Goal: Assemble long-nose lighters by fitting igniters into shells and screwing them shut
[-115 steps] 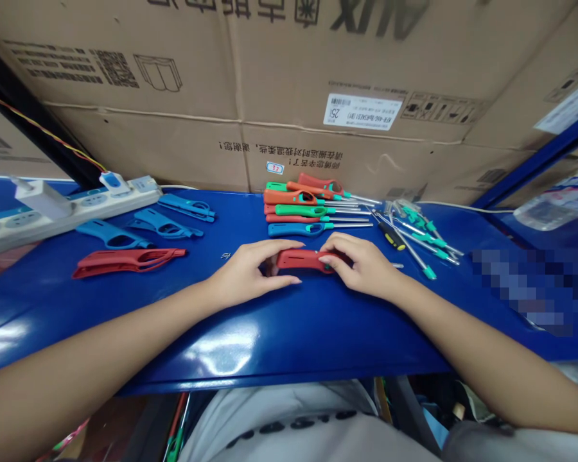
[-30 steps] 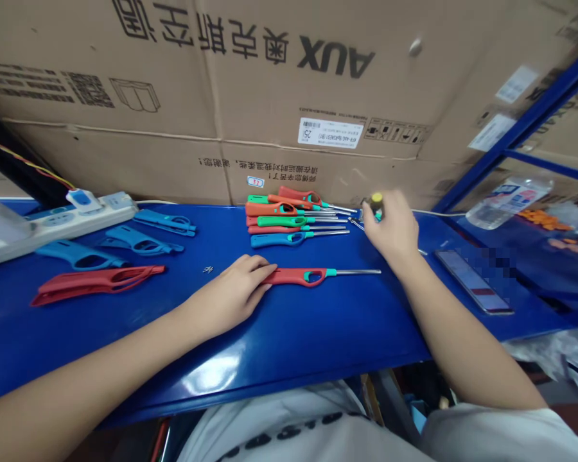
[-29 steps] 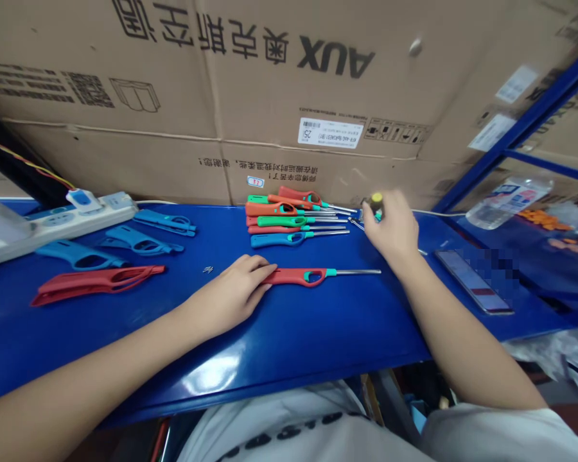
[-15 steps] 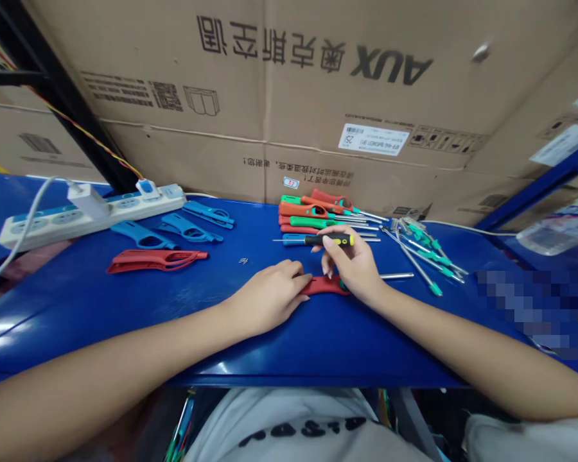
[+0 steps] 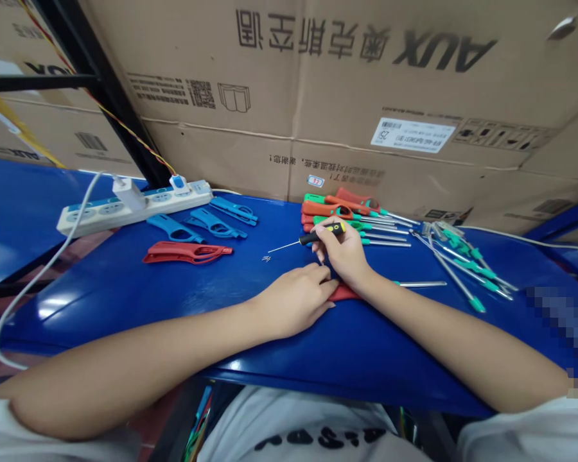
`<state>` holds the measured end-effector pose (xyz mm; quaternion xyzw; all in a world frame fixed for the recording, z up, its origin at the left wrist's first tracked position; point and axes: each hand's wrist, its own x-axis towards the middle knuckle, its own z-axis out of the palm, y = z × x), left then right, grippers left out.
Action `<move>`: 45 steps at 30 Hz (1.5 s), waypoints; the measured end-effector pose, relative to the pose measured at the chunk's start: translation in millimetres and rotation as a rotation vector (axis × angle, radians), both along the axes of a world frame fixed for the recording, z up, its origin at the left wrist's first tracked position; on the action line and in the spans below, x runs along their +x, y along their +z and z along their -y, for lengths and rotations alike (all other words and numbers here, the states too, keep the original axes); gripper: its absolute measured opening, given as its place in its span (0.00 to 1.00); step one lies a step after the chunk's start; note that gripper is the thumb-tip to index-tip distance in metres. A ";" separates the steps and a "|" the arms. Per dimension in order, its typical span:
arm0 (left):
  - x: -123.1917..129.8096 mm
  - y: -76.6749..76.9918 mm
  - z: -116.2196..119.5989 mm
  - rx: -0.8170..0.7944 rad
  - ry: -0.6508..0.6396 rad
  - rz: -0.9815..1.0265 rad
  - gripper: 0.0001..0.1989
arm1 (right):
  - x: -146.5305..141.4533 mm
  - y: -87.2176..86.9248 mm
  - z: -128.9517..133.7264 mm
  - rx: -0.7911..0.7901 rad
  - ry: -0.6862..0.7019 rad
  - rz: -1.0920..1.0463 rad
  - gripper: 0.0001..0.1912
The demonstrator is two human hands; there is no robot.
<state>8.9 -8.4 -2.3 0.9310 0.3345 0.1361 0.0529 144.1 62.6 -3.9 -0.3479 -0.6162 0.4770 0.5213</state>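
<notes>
My right hand (image 5: pixel 343 253) is closed round the black and yellow handle of a screwdriver (image 5: pixel 309 237). Its thin shaft points left, with the tip just above a few small screws (image 5: pixel 266 258) on the table. My left hand (image 5: pixel 299 300) grips the end of a red gas lighter (image 5: pixel 345 292) lying flat on the table, fingers curled over it. The lighter's metal tube sticks out to the right, past my right forearm, which hides part of the body.
Behind my hands lie several lighters (image 5: pixel 351 207) with metal tubes. Loose tubes with green ends (image 5: pixel 462 256) are at right. Blue handle shells (image 5: pixel 216 222) and a red shell (image 5: pixel 187 253) lie left, near a white power strip (image 5: pixel 139 204). A large cardboard box (image 5: pixel 318 90) stands behind.
My right hand has moved the screwdriver left and tilted its tip down toward the screws. My left hand keeps hold of the red lighter. The camera view has shifted left.
</notes>
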 end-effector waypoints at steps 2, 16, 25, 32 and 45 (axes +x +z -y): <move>0.5 0.9 0.5 -0.001 -0.006 -0.008 0.13 | 0.3 -0.5 2.2 0.008 0.002 0.000 0.16; -1.6 3.0 -1.0 -0.021 -0.018 -0.008 0.13 | 0.4 -6.0 0.2 0.022 0.018 0.007 0.12; -2.4 4.8 -1.0 -0.037 -0.020 -0.005 0.14 | 0.7 -0.8 4.2 0.055 -0.002 -0.038 0.13; -3.0 -4.2 -8.3 -0.144 -0.030 0.170 0.16 | 11.4 15.7 0.6 0.021 -0.149 -0.236 0.15; 6.1 -16.2 -12.5 -0.537 0.230 0.792 0.25 | 82.6 28.9 15.1 -0.238 -0.259 -0.401 0.14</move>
